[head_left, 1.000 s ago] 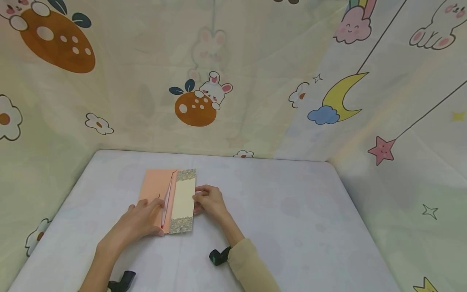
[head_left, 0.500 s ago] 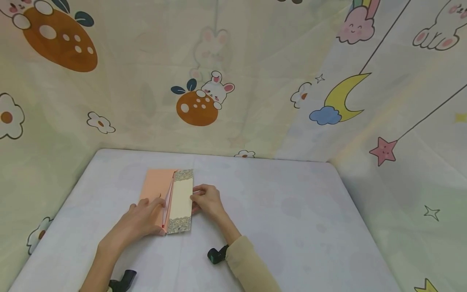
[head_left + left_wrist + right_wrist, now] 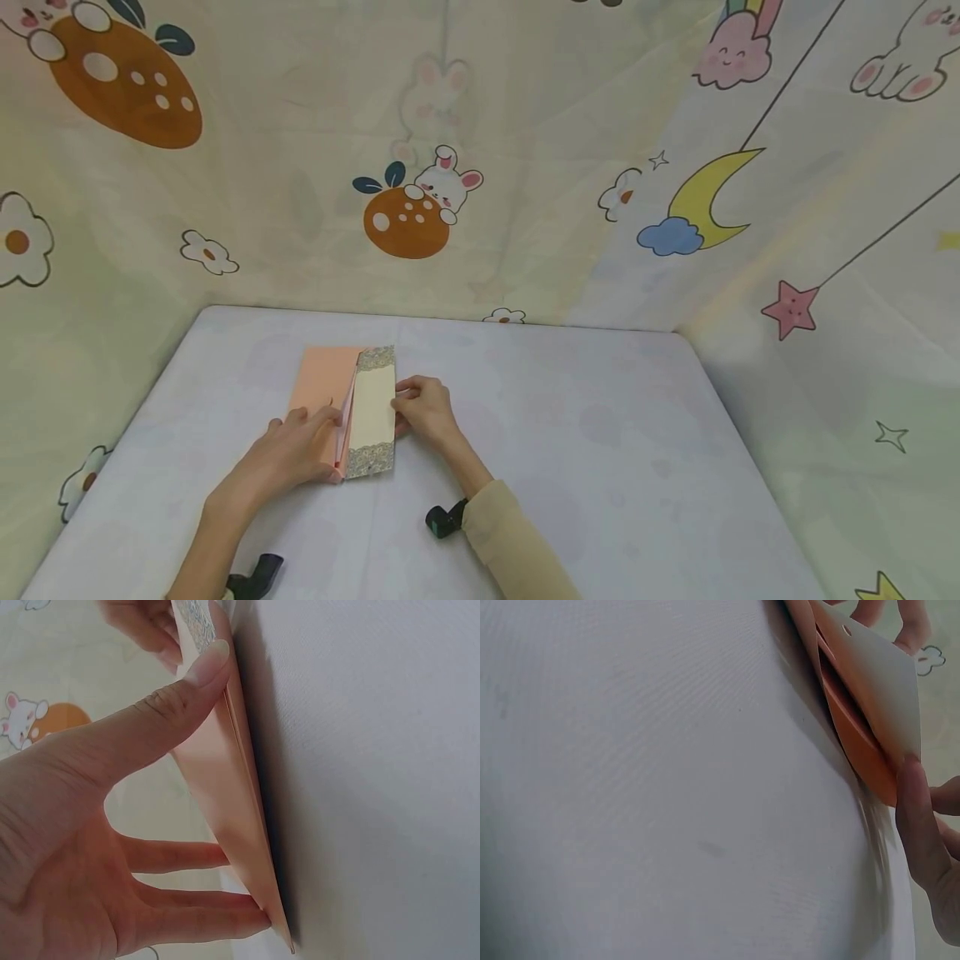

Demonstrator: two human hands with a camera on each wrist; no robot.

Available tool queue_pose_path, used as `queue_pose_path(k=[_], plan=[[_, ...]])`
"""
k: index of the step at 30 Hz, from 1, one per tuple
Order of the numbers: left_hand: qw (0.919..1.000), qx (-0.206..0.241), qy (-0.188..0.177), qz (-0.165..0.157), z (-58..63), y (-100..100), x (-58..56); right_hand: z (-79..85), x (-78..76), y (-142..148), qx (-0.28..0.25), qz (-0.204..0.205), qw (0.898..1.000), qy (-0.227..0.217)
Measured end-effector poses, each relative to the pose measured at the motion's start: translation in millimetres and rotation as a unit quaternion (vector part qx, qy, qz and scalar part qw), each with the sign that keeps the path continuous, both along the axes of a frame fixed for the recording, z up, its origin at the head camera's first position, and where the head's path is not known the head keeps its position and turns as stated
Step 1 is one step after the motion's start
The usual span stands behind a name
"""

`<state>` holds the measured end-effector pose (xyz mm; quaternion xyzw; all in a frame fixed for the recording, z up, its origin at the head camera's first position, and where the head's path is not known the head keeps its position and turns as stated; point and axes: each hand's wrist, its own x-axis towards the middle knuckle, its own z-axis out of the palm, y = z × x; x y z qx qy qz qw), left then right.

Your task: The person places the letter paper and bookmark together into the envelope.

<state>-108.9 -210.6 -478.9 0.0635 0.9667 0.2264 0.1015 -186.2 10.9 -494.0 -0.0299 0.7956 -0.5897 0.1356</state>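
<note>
A peach paper folder [image 3: 326, 371] lies left of centre on the white table. Its cream flap [image 3: 373, 408], with grey floral bands at both ends, stands raised on the right. My left hand [image 3: 288, 450] presses on the peach part, fingers fairly straight and spread, with the thumb at the near edge; the left wrist view shows this thumb [image 3: 172, 705] across the edge. With thumb and fingers, my right hand [image 3: 427, 410] pinches the flap's right edge. In the right wrist view an orange inner layer [image 3: 855, 742] shows beneath the pale flap [image 3: 885, 682].
The white tabletop [image 3: 600, 450] extends widely to the right. Behind it and at both sides hangs a pale cloth [image 3: 300, 125] printed with rabbits, flowers and stars. A black wrist mount [image 3: 444, 521] sits by the right sleeve [image 3: 517, 542].
The flap's outer edge has shifted slightly left, and my right hand has moved left with it. My left hand stays on the folder. The head view has shifted a little.
</note>
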Motion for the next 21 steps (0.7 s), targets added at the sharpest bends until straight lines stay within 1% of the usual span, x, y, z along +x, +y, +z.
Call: queue_pose_path(k=[7, 12, 20, 21], plan=[[1.0000, -0.006, -0.004, 0.000, 1.0, 2.1, -1.3, -0.8, -2.8, 0.4, 0.021, -0.003, 1.000, 0.011], [1.0000, -0.007, 0.000, -0.001, 0.9, 2.0, -1.1, -2.9, -3.8, -1.2, 0.038, -0.006, 0.999, 0.026], [1.0000, -0.002, 0.003, -0.001, 0.3, 0.9, -0.1, -5.5, -3.5, -7.0, 0.018, -0.007, 1.000, 0.019], [1.0000, -0.002, 0.004, -0.001, 0.4, 0.8, 0.1, -5.8, -3.4, -8.1, 0.026, -0.007, 0.999, 0.025]])
